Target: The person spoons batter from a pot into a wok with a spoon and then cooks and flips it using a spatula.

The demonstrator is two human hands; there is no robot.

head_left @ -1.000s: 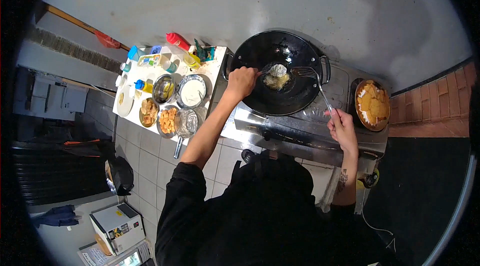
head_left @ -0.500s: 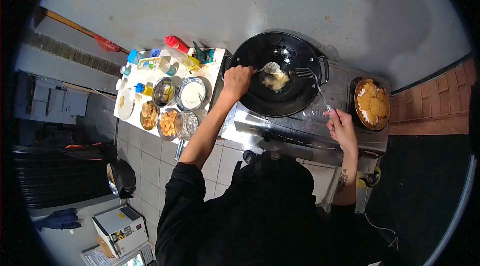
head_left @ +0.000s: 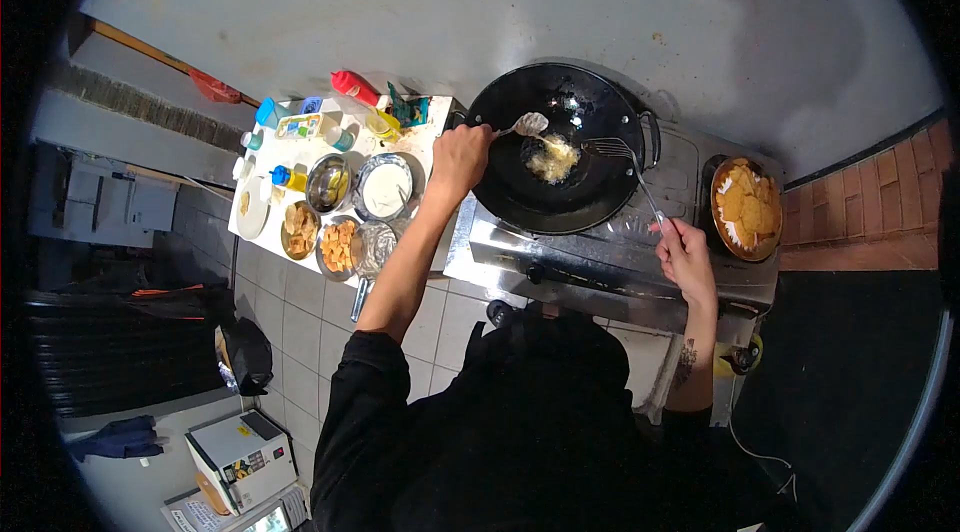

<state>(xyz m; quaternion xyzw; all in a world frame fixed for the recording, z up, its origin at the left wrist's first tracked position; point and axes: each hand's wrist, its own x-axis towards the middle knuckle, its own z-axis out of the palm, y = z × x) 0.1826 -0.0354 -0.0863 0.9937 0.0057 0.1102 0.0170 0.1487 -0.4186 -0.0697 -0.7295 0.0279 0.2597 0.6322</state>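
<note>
A black wok point(head_left: 510, 187) rests on the steel stove point(head_left: 640, 272), with a small frying piece of food point(head_left: 553, 160) at its middle. My left hand point(head_left: 461, 161) is closed round the handle of a spoon point(head_left: 531, 124), whose bowl, coated white, is over the wok's left part, up and left of the food. Closed on a fork's handle, my right hand point(head_left: 686, 257) is right of the wok. The fork point(head_left: 645, 187) reaches over the wok's right side, its tines close to the food, a small gap apart.
On the white table point(head_left: 437, 117) at the left are a bowl of white batter point(head_left: 385, 189), bowls of food pieces point(head_left: 338, 245), a strainer point(head_left: 374, 250), bottles and a red bottle point(head_left: 354, 86). A plate of browned food point(head_left: 745, 207) sits right of the stove.
My left hand has moved left and the spoon has lifted away from the food. The food in the wok looks more spread and foamy. My right hand and the fork have barely moved.
</note>
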